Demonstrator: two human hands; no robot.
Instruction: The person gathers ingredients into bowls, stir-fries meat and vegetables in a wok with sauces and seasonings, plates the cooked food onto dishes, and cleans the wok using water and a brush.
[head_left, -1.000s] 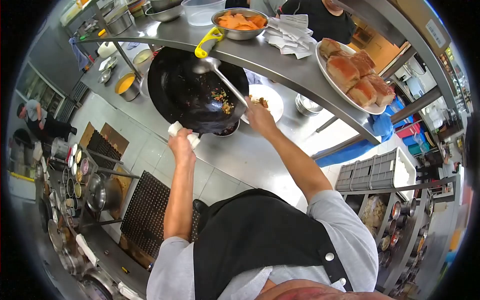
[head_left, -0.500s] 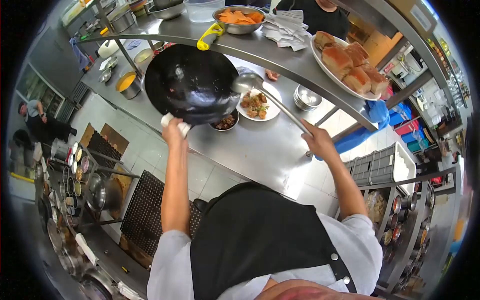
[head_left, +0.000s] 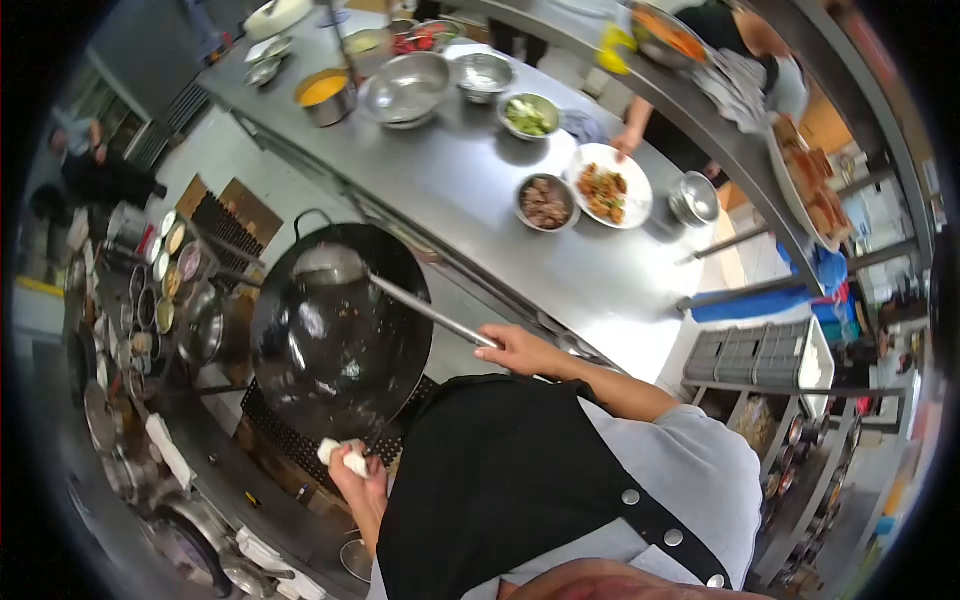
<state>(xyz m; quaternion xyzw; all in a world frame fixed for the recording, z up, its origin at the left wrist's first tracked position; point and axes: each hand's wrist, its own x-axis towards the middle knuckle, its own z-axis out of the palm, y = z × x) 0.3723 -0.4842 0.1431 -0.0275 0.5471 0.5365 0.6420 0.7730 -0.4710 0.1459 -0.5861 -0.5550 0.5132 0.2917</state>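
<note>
My left hand (head_left: 362, 478) is closed on a white cloth (head_left: 343, 459) at the near rim of a black wok (head_left: 340, 340). The wok hangs over the floor, left of the steel table, its inside facing up with only small bits in it. My right hand (head_left: 515, 350) grips the end of a long-handled ladle (head_left: 420, 308), whose bowl lies over the wok's far part. On the table, a white plate (head_left: 640, 203) holds browned food pieces, and a co-worker's hand (head_left: 627, 141) touches its rim. Beside the plate stands a bowl of dark meat pieces (head_left: 546, 203).
The steel table (head_left: 610, 290) also bears a bowl of greens (head_left: 529, 116), steel bowls (head_left: 406, 90) and a pot of yellow liquid (head_left: 323, 95). A shelf (head_left: 700, 115) crosses above it. At left are seasoning containers (head_left: 165, 265); another person (head_left: 85, 160) stands behind them.
The wok has moved from above the table down and left, towards my body. The ladle has swung over it with my right hand. A co-worker's hand has reached the plate. My view has turned.
</note>
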